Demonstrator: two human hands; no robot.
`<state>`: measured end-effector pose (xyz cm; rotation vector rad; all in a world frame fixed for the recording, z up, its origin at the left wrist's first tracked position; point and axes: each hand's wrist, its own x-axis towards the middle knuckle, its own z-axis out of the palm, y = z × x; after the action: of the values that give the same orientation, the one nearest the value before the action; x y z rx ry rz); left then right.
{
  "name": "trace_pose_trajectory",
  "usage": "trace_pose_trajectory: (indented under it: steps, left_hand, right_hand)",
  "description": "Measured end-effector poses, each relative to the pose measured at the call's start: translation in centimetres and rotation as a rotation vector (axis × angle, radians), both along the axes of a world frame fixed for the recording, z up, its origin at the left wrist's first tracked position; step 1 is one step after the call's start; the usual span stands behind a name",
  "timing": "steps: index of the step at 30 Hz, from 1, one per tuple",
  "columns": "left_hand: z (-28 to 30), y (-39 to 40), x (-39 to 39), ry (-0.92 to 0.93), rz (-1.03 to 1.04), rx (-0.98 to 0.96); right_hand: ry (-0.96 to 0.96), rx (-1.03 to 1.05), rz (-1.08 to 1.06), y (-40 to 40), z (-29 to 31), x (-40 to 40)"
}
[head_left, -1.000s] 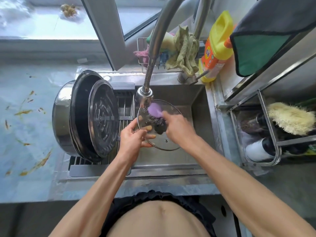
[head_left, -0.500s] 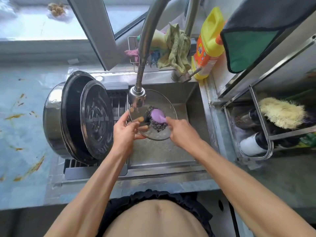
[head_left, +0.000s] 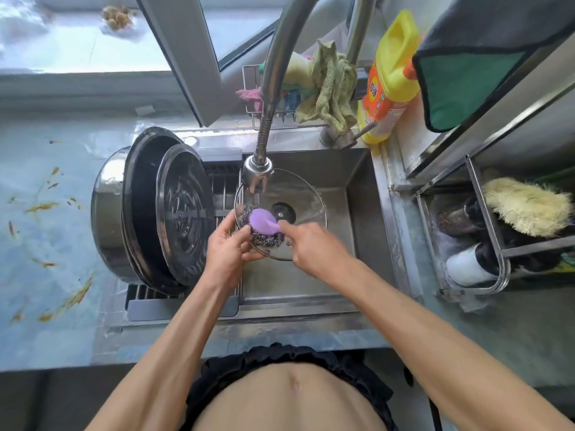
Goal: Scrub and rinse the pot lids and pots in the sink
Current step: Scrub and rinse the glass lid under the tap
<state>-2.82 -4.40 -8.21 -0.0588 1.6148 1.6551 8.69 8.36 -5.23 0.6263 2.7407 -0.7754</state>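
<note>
The glass pot lid [head_left: 289,209] is held tilted over the sink [head_left: 357,213], directly under the faucet head [head_left: 257,174]. Its near-left rim is pinched by the left hand [head_left: 228,244]. The right hand [head_left: 314,244] has its grip closed on the purple-handled steel-wool scrubber [head_left: 264,225], pressed to the lid's lower left. Since a second ago the scrubber has been moved from the lid's upper centre to this edge; water now sheets over the glass. Judgement: scrubbing nearly complete, rinse underway. The large steel pot [head_left: 109,213] and dark metal lid [head_left: 183,213] wait on the left rack.
</note>
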Motion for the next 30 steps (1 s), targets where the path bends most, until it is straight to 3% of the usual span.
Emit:
trace_pose_trajectory:
  steps: [5,9,13,17,21,24,27,30]
  left_hand:
    - [-0.1,-0.5,0.1,-0.004,-0.006,0.011]
    - [0.8,-0.2,-0.6,0.016,0.091,0.021]
    - [0.6,0.4,-1.6,-0.049,0.155,-0.002]
    - [-0.3,0.5,0.3,-0.043,0.044,-0.031]
    - [-0.5,0.9,1.8,-0.048,-0.021,0.007]
    - [-0.4,0.9,1.7,-0.083,0.038,0.044]
    - [-0.9,0.5,1.1,-0.102,0.054,0.001]
    - [-1.0,0.4,0.4,-0.013,0.015,-0.080]
  right_hand:
    - [-0.008,0.119,-0.090,3.6,-0.2,-4.1]
    - [-0.124,0.202,-0.174,6.0,-0.8,-2.3]
    - [-0.233,0.073,-0.119,2.5,-1.1,1.4]
    - [-0.116,-0.087,-0.124,0.5,-1.4,1.3]
    - [0.018,-0.060,-0.221,3.2,-1.9,-1.6]
    - [-0.022,0.023,-0.268,5.2,-2.3,-2.3]
    - [-0.039,-0.019,-0.404,6.8,-3.0,-0.9]
    - [0.021,-0.263,-0.716,6.8,-3.0,0.6]
